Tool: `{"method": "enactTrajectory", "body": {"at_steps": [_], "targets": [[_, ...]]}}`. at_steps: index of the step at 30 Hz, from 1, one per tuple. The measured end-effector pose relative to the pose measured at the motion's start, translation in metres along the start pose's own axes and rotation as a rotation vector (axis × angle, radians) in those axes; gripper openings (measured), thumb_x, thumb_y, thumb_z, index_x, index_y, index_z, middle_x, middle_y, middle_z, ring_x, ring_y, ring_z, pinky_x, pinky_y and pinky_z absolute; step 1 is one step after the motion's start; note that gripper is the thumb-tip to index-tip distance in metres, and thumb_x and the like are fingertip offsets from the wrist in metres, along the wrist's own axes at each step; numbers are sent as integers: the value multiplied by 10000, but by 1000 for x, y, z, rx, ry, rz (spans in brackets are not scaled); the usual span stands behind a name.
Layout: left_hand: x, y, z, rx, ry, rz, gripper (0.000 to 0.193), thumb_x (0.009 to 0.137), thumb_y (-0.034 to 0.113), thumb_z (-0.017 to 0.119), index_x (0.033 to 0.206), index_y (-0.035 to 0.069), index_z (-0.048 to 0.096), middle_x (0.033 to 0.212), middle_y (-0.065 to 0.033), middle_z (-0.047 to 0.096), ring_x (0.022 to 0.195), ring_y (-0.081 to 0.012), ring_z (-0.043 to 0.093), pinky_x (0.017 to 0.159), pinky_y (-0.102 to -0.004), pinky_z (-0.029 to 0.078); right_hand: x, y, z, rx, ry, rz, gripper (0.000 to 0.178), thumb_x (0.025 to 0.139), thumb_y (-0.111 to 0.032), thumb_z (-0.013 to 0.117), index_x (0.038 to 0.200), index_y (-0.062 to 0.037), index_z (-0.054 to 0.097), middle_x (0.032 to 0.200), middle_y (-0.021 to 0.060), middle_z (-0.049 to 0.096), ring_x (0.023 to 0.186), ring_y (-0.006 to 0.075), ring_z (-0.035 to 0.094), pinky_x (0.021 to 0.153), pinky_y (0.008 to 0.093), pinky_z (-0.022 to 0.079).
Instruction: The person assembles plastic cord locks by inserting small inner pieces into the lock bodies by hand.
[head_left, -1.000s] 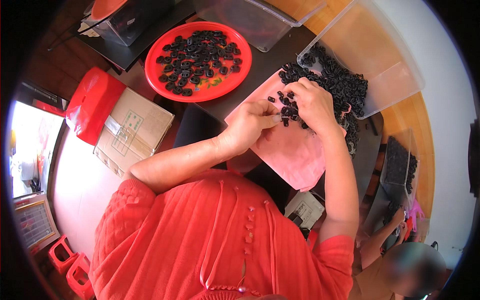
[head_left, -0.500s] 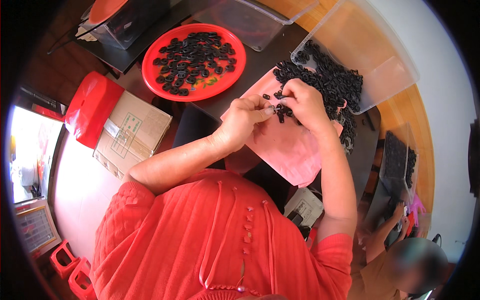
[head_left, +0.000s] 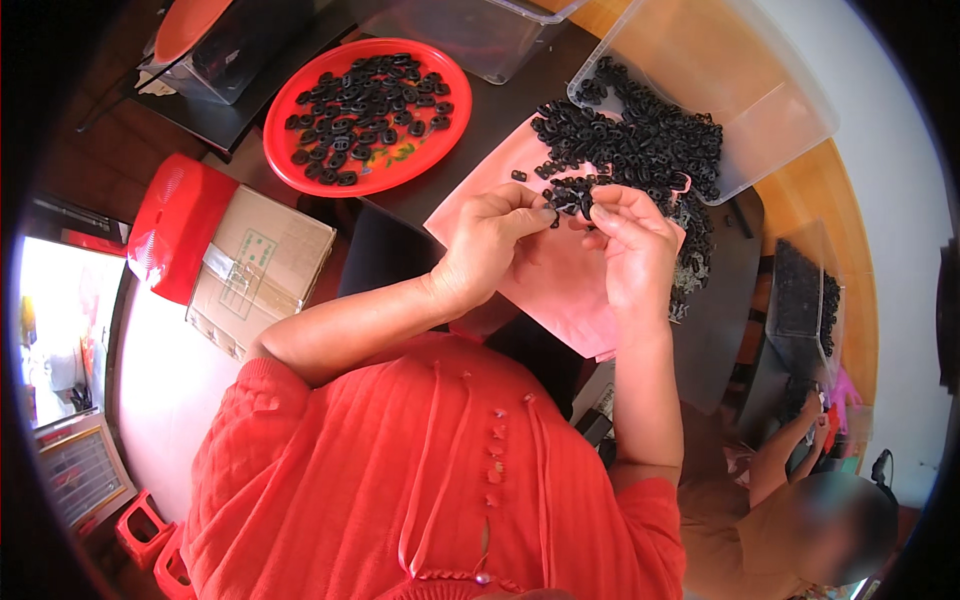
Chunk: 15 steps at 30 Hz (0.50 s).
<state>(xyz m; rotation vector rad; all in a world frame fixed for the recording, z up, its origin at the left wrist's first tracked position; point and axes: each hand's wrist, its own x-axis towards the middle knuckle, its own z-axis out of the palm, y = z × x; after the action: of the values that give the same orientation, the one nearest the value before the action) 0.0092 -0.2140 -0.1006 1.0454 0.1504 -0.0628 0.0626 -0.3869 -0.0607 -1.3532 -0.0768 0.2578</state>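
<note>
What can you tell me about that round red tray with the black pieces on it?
The red tray is round and shallow with a raised rim, and looks like glossy plastic. It lies flat on the dark table, up and to the left of both hands, which do not touch it. Small black ring-shaped parts lie loosely spread over most of it, leaving bare red near the lower edge.

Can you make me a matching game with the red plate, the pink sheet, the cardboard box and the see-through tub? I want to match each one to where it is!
Things:
1. red plate
2. pink sheet
3. cardboard box
4. see-through tub

Places:
A. tipped on its side, black pieces spilling out
B. on the floor beside the dark table, left
C. under both hands
D. on the dark table, dotted with black pieces

Pairs: 1-D, 2-C, 3-B, 4-A
</note>
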Motion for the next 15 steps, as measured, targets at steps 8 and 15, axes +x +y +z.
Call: {"method": "enactTrajectory", "body": {"at_steps": [8,15], "targets": [[2,-5,7,-11,5,3,113,972,118,630,975,5,632,744,-30,618,581,-92,569,504,-236,454,-11,14,12,47,79,-100,154,915,41,629,1056,24,688,913,93,721,805,170,702,645,263,540],[2,-6,7,32,7,31,107,974,111,627,971,4,631,743,-38,624,576,-92,570,492,-235,454,-11,15,12,-42,78,-150,161,927,25,619,1073,27,686,929,94,717,821,184,704,658,279,547]]}}
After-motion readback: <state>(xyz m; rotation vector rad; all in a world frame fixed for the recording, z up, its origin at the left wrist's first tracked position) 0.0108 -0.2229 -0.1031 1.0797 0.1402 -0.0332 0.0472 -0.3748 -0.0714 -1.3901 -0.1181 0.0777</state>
